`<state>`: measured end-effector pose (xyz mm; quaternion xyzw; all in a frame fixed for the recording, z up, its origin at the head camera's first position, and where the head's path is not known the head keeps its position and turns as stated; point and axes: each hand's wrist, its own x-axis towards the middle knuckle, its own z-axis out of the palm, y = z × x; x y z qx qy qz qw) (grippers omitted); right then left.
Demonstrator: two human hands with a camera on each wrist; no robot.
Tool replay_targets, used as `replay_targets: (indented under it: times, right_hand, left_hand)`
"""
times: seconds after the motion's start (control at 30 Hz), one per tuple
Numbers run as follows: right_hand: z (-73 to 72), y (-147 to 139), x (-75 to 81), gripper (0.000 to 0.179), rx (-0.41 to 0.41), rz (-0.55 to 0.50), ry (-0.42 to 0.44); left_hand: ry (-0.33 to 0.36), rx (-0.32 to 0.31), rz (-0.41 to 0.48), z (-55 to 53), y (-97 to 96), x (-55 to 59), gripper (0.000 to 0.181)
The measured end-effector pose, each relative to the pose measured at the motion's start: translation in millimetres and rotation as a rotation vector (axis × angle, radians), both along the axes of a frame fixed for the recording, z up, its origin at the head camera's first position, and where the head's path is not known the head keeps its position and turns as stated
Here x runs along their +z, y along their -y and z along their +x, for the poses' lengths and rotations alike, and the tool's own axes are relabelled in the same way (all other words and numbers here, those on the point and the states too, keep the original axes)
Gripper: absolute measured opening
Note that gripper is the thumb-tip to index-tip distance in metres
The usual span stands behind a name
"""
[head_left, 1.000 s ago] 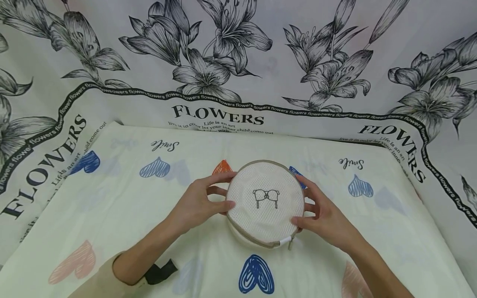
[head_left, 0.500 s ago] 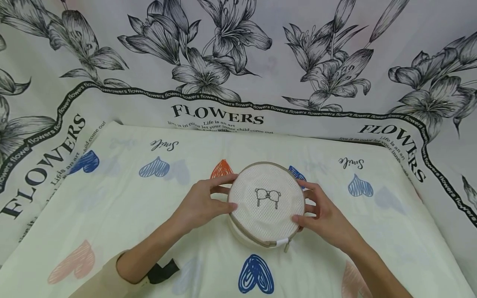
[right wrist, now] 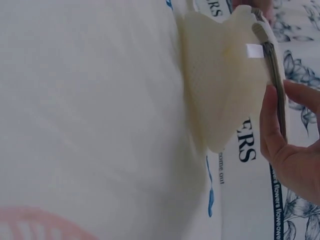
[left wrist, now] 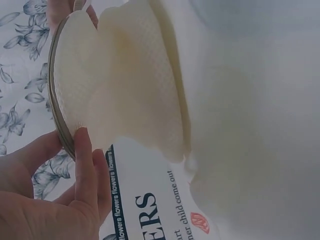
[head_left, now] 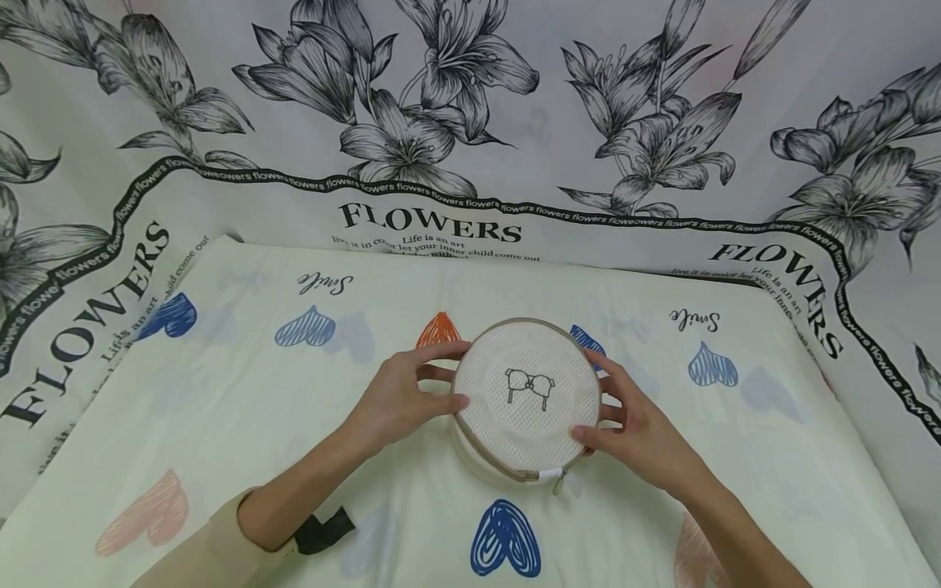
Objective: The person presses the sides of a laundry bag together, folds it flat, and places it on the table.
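A round, cream mesh laundry bag [head_left: 525,433] with a bra outline on its lid stands upright on the bed sheet. Brown zipper trim [right wrist: 274,75] rings its top, with a white tab [head_left: 550,474] and a zipper pull [head_left: 558,486] at the near edge. My left hand [head_left: 393,400] grips the rim from the left, thumb over the lid's edge. Opposite it, my right hand [head_left: 639,429] pinches the right side of the rim. Both wrist views show the soft side wall of the bag below the trim, creased inward at the middle.
Hearts and "Smile" lettering pattern the pale sheet [head_left: 243,425]. Behind and along both sides hangs a white flower-printed curtain [head_left: 544,106]. A black strap [head_left: 323,531] hangs by the left forearm, near the beige sleeve [head_left: 220,547].
The bag has turned slightly clockwise between my hands; its tab and zipper pull have shifted left along the near edge. Both hands still hold the rim.
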<state>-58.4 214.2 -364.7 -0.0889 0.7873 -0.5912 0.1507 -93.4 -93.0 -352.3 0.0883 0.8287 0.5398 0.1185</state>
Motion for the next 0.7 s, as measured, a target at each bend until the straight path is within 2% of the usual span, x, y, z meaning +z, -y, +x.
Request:
replay_targets:
  times: [0.3,0.5,0.6,0.7]
  right_hand:
    - [0.1,1.4,-5.5,0.097,-0.017,0.021,0.03]
    - [1.6,2.8,-10.9,0.101,-0.03,0.085,0.068]
    - [2.7,3.2,-12.5,0.102,-0.039,0.111,0.057]
    - [2.9,3.1,-13.6,0.101,-0.046,0.144,0.0]
  left_hand:
    - [0.062,-0.047,0.018,-2.7,-0.5,-4.9,0.073]
    - [0.11,-0.083,0.078,-2.7,-1.5,-7.6,0.076]
    - [0.089,-0.085,0.046,-3.3,-2.7,-8.8,0.077]
    - [0.07,-0.074,0.005,-4.0,-4.0,-9.1,0.077]
